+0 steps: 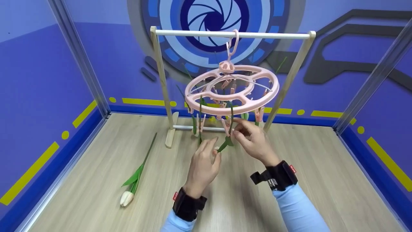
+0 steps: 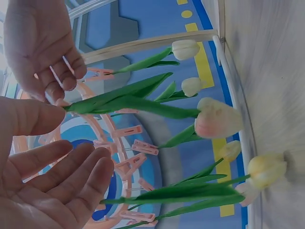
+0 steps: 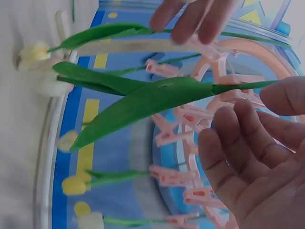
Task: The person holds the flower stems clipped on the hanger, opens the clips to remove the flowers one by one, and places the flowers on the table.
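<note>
Pale wood-grain floor (image 1: pixel 322 180) spreads wall to wall, carrying the lot. At twelve o'clock stands the wooden rack (image 1: pixel 161 80), its foot planted flat on the boards, a white crossbar low between its legs. Down at eight o'clock lies a lone white tulip (image 1: pixel 135 175), bloom pointing toward the near edge.

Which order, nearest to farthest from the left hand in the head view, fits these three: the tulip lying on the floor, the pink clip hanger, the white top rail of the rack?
Measured from the left hand:
1. Pink clip hanger, just above and ahead of the hand.
2. Tulip lying on the floor, off to the left.
3. White top rail, highest and farthest back.
</note>
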`<state>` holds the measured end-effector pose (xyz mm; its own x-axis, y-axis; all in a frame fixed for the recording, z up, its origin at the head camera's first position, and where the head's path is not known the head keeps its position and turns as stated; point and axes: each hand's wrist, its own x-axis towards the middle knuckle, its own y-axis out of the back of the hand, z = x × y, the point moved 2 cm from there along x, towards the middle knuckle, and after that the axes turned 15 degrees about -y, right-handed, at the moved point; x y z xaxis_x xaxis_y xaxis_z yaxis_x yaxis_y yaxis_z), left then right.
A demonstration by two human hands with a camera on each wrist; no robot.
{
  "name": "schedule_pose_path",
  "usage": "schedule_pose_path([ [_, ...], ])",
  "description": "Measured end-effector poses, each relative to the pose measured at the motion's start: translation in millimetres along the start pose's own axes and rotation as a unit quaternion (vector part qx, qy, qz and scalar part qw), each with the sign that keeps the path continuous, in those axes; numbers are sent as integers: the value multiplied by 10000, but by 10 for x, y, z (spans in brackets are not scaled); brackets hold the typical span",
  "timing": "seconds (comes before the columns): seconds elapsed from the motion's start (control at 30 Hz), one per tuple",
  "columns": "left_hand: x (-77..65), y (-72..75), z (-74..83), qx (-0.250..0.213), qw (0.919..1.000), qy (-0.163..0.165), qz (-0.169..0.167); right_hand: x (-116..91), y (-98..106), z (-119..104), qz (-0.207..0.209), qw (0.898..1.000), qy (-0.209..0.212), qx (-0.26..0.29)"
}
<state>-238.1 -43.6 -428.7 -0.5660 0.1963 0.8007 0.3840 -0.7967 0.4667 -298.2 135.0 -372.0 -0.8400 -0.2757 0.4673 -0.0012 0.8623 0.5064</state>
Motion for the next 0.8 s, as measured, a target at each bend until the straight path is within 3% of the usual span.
schedule_pose_path([
  [0.2,-21,-47,-117,-775,9961,401,-126,65,-41,-82,-612,9971,-361,271],
  [0.43,-58,-100,-248,-1832,9790,846,-292,93,-110,-146,-963,9945,-349,223],
  [0.8,-51,-77,-268,-2465,9646,938,27,128,-188,-254,-1371,9886,-461,415],
])
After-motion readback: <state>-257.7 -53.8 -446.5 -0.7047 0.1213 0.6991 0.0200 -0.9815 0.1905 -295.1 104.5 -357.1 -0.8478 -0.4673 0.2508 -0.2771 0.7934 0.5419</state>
